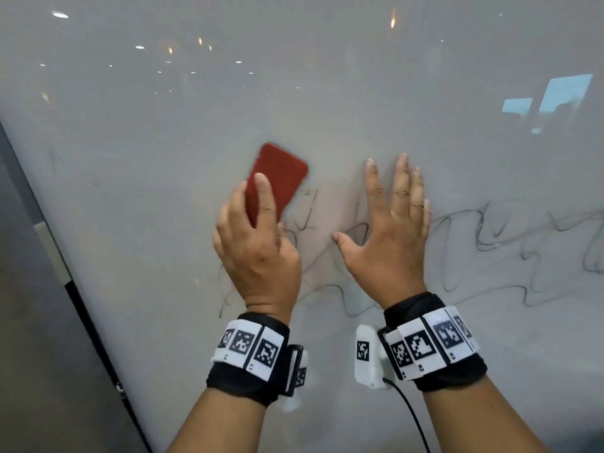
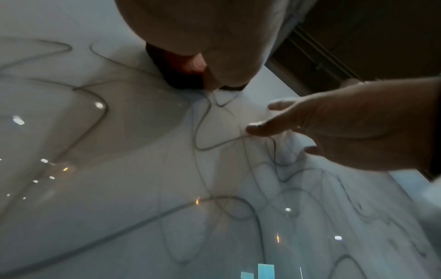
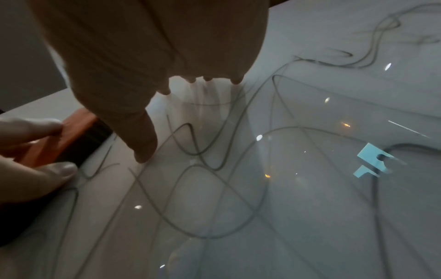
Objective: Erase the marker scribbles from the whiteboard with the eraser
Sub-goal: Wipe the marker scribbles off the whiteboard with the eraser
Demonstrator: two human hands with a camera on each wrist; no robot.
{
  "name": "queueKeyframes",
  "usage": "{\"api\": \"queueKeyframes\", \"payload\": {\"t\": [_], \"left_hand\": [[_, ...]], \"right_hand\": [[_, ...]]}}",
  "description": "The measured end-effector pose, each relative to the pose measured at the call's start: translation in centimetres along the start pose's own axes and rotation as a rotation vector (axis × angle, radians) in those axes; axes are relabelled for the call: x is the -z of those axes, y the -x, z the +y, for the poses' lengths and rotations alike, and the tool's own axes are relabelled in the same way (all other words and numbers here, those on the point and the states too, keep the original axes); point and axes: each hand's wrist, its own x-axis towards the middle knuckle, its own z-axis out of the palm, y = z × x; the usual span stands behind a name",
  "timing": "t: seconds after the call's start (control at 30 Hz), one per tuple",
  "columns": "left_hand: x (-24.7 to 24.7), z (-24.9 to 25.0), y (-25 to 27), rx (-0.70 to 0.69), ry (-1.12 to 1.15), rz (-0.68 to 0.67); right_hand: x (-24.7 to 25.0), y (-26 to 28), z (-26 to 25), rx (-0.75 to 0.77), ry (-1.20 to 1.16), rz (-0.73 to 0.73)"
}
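We've got the eraser in our left hand, fingers wrapped over its red back, felt side flat on the whiteboard, not far in from the board's left edge. Above and left of it the board looks mostly wiped, with only faint ghost strokes, so by our reckoning the job is well begun but nowhere near finished. The scribbles run dark and loopy from just beside the eraser all the way toward the right edge, and more curl below our wrists.

Our right hand is spread flat on the board, fingers straight, holding nothing, just bracing. And there's the snag: it lies right on top of some lines, just right of the eraser, so it will have to shift before we can sweep that way. The wristbands and a cable hang below. Beyond the left edge, a dark frame.
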Motion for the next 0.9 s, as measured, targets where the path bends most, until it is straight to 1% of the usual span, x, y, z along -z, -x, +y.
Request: {"api": "queueKeyframes", "payload": {"t": [0.03, 0.07, 0.1, 0.13, 0.27, 0.3, 0.33, 0.37, 0.47, 0.5, 0.53, 0.63, 0.67, 0.7, 0.73, 0.8, 0.9], "left_hand": [[-0.1, 0.2, 0.4, -0.066, -0.011, -0.025], [-0.1, 0.2, 0.7, -0.100, -0.014, -0.042], [-0.1, 0.4, 0.7, -0.099, -0.010, -0.048], [-0.2, 0.6, 0.6, -0.068, -0.001, -0.041], [-0.9, 2.3, -1.1, 0.143, 0.076, 0.048], [-1.2, 2.7, -1.2, 0.166, 0.077, 0.057], [-1.5, 3.0, -1.0, 0.155, 0.070, 0.052], [-1.7, 3.3, -0.5, 0.110, 0.060, 0.031], [-1.8, 3.3, 1.7, -0.126, 0.027, -0.066], [-1.7, 3.1, 1.9, -0.159, 0.024, -0.080], [-1.7, 2.9, 1.8, -0.144, 0.026, -0.073], [-1.9, 2.6, 0.8, 0.067, 0.050, 0.002], [-2.0, 2.7, 0.5, 0.114, 0.053, 0.025], [-2.1, 2.8, 0.5, 0.129, 0.046, 0.036], [-2.2, 2.8, 0.6, 0.117, 0.035, 0.034], [-2.2, 2.7, 1.0, 0.042, 0.016, 0.008], [-2.1, 2.3, 1.9, -0.095, -0.011, -0.038]], "right_hand": [[-0.1, 0.0, 0.2, 0.007, 0.019, -0.004], [-0.2, 0.0, 0.3, 0.016, 0.031, -0.011], [-0.2, 0.0, 0.4, 0.023, 0.034, -0.020], [-0.3, -0.1, 0.5, 0.029, 0.032, -0.027], [-0.3, -0.1, 1.0, 0.048, 0.035, -0.030], [-0.3, -0.1, 1.0, 0.050, 0.032, -0.029], [-0.3, -0.1, 1.1, 0.052, 0.028, -0.030], [-0.3, -0.1, 1.1, 0.054, 0.025, -0.030], [-0.3, -0.2, 1.0, 0.050, 0.020, -0.038], [-0.3, -0.2, 1.0, 0.051, 0.018, -0.042], [-0.3, -0.2, 1.1, 0.055, 0.020, -0.043], [0.0, -0.2, 1.5, 0.069, 0.031, -0.047], [0.1, -0.1, 1.8, 0.052, 0.019, -0.044], [0.3, -0.1, 2.2, 0.023, 0.002, -0.035], [0.5, 0.0, 2.7, -0.009, -0.007, -0.025], [0.8, 0.0, 3.4, -0.042, 0.023, -0.027], [0.6, -0.1, 3.5, -0.034, 0.074, -0.063]]}}
